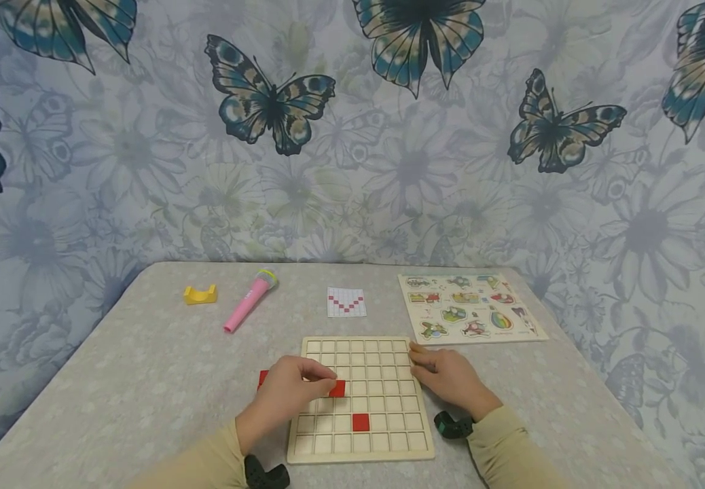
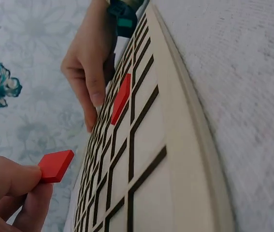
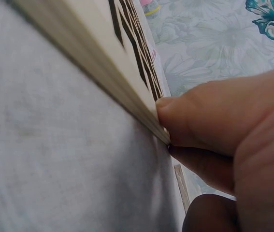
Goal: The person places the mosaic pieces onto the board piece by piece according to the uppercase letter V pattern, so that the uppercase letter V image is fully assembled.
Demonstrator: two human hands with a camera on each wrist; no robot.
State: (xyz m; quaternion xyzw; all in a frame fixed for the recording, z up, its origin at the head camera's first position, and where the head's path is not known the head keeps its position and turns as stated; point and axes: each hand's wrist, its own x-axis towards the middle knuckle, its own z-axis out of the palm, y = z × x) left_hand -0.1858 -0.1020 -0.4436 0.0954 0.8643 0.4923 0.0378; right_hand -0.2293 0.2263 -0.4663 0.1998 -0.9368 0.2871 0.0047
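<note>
My left hand [image 1: 285, 390] pinches a red square tile [image 2: 55, 166] between thumb and fingers, held over the left-middle part of a wooden grid board [image 1: 389, 449]. In the left wrist view the tile is tilted and raised above the board's surface. A second red tile [image 1: 360, 422] lies in one of the grid's cells, in a lower row near the middle. More red [image 1: 263, 377] shows left of the board, mostly hidden behind my left hand. At the board's right edge, near its far corner, my right hand [image 1: 450, 377] grips the rim with thumb and fingers.
Beyond the board lies a small white card [image 1: 346, 303] with a red V pattern of squares. A pink toy microphone [image 1: 248, 302] and a yellow holder [image 1: 200, 295] are at the back left. A picture puzzle board [image 1: 475, 309] is at the back right.
</note>
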